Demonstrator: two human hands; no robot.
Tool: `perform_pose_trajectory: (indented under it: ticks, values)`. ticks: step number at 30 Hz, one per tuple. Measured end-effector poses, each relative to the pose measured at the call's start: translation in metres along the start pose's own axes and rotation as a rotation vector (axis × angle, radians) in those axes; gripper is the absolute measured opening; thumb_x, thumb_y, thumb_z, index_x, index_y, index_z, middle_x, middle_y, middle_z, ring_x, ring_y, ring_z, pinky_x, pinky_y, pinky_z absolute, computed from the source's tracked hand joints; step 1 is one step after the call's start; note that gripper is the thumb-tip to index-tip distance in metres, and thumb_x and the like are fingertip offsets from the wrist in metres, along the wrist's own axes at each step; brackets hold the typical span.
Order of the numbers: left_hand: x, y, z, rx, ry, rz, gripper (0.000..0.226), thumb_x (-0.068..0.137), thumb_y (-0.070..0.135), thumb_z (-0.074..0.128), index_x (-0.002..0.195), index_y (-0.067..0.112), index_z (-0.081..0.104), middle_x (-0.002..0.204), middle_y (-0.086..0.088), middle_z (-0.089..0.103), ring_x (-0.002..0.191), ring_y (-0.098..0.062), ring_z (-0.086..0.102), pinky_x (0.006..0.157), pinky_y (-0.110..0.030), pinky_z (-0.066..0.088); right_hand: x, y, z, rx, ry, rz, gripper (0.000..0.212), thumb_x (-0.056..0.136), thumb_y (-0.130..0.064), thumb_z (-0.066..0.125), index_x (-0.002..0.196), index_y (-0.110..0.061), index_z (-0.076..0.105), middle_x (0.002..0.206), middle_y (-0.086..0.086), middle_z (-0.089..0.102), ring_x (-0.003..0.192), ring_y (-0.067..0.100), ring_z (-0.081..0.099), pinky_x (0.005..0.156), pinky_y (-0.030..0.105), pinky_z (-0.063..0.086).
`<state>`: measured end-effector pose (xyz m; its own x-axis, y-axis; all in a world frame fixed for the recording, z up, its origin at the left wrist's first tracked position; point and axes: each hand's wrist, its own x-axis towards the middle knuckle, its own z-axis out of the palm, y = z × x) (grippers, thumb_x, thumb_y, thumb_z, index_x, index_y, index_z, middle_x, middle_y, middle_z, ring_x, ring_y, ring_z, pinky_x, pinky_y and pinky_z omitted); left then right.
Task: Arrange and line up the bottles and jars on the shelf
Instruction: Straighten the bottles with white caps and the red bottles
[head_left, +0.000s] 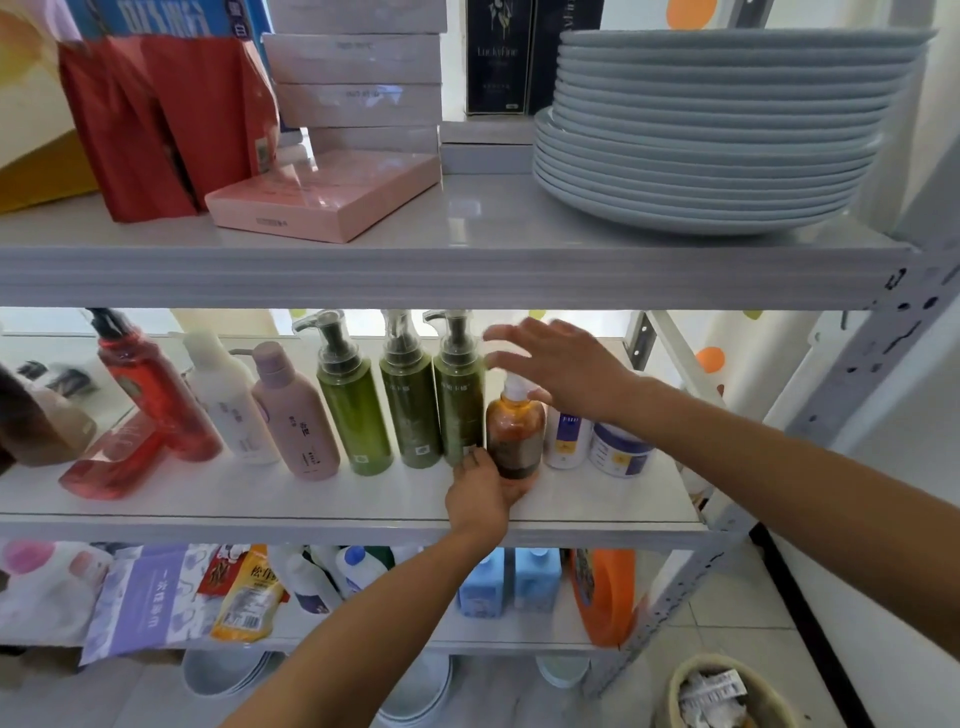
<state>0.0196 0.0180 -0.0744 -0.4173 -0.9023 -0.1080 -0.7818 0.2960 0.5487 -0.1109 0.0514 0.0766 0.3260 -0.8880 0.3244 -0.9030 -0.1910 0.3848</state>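
On the middle shelf (260, 501) a row of bottles stands: a red pump bottle (156, 395), a white bottle (223, 400), a pink bottle (296, 415) and three green pump bottles (410, 400). Right of them is an amber bottle (515, 431) with a white cap. My left hand (480, 493) cups its base from below and in front. My right hand (561, 364) hovers over its cap with fingers spread, holding nothing. Further right stand a small white bottle (569, 436) and a white jar (621, 449). A second red bottle (111, 462) lies tipped at the left.
The top shelf holds a tall stack of grey plates (717, 130), a pink box (322, 197), red bags (166, 119) and white boxes. The lower shelf carries pouches, blue bottles (509, 579) and an orange jug (605, 597). A metal upright (862, 364) frames the right side.
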Motion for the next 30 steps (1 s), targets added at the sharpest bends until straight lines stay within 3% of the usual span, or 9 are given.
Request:
perform_pose_trajectory:
  ticks: [2,5,11,17,20,22,24,27,30]
  values:
    - [0.003,0.000,-0.002,-0.067,-0.035,-0.037,0.071,0.077,0.059,0.063,0.127,0.013,0.042,0.128,-0.010,0.053,0.119,-0.027,0.050,0.091,-0.039,0.048,0.015,0.002,-0.007,0.009,-0.161,-0.126,0.037,0.081,-0.019,0.071,0.115,-0.024,0.060,0.126,-0.002,0.059,0.110,0.018,0.057,0.092,0.031,0.047]
    - [0.008,-0.001,-0.001,-0.167,-0.058,-0.063,0.064,0.080,0.053,0.064,0.125,0.012,0.046,0.125,-0.010,0.058,0.114,-0.028,0.055,0.092,-0.039,0.049,0.027,0.013,-0.006,0.007,-0.244,-0.114,0.019,0.089,-0.023,0.063,0.108,-0.023,0.064,0.114,-0.006,0.064,0.102,0.012,0.057,0.096,0.026,0.043]
    - [-0.002,0.005,0.004,-0.323,-0.002,-0.127,0.033,0.095,0.031,0.053,0.110,0.002,0.061,0.113,-0.018,0.066,0.104,-0.033,0.061,0.083,-0.033,0.046,0.033,0.020,-0.011,0.106,-0.300,0.021,0.031,0.087,-0.027,0.066,0.116,-0.017,0.062,0.115,-0.001,0.063,0.106,0.014,0.055,0.088,0.025,0.044]
    - [0.012,0.004,0.013,-0.530,-0.023,-0.268,0.025,0.093,0.021,0.053,0.103,0.000,0.064,0.105,-0.024,0.068,0.095,-0.040,0.066,0.084,-0.044,0.056,0.044,0.021,-0.007,0.187,-0.358,0.075,0.038,0.080,-0.037,0.072,0.108,-0.014,0.062,0.107,0.002,0.062,0.099,0.018,0.057,0.073,0.024,0.039]
    - [0.009,0.010,0.010,-0.722,-0.074,-0.314,0.023,0.094,0.013,0.053,0.111,-0.002,0.059,0.107,-0.020,0.065,0.076,-0.031,0.066,0.067,-0.035,0.058,0.049,0.018,-0.004,0.197,-0.376,0.063,0.037,0.079,-0.043,0.070,0.103,-0.016,0.062,0.102,0.001,0.062,0.089,0.014,0.053,0.077,0.027,0.047]
    - [0.009,0.012,0.012,-0.794,-0.116,-0.310,0.027,0.094,0.013,0.054,0.117,-0.001,0.055,0.111,-0.020,0.064,0.062,-0.020,0.061,0.065,-0.026,0.053,0.047,0.017,-0.006,0.198,-0.389,0.066,0.041,0.079,-0.046,0.069,0.107,-0.018,0.061,0.104,-0.001,0.062,0.088,0.011,0.048,0.079,0.028,0.047]
    - [0.008,0.013,0.012,-0.832,-0.133,-0.300,0.028,0.094,0.014,0.055,0.119,0.001,0.054,0.115,-0.019,0.064,0.060,-0.016,0.059,0.064,-0.024,0.053,0.046,0.017,-0.009,0.183,-0.446,0.113,0.048,0.079,-0.054,0.066,0.110,-0.017,0.060,0.102,-0.001,0.062,0.087,0.012,0.051,0.074,0.027,0.044]
    - [0.009,0.012,0.014,-0.858,-0.129,-0.304,0.025,0.094,0.013,0.055,0.117,0.003,0.055,0.118,-0.018,0.063,0.061,-0.015,0.060,0.059,-0.020,0.052,0.048,0.012,-0.010,0.156,-0.522,0.228,0.059,0.084,-0.066,0.047,0.099,-0.011,0.062,0.083,0.000,0.061,0.074,0.014,0.054,0.068,0.028,0.042]
    - [0.011,0.009,0.015,-0.887,-0.125,-0.316,0.027,0.093,0.010,0.056,0.118,0.002,0.053,0.120,-0.018,0.063,0.062,-0.014,0.061,0.058,-0.018,0.052,0.053,0.011,-0.011,0.250,-0.533,0.289,0.051,0.094,-0.053,0.042,0.102,-0.008,0.064,0.089,0.004,0.069,0.074,0.014,0.057,0.074,0.029,0.047]
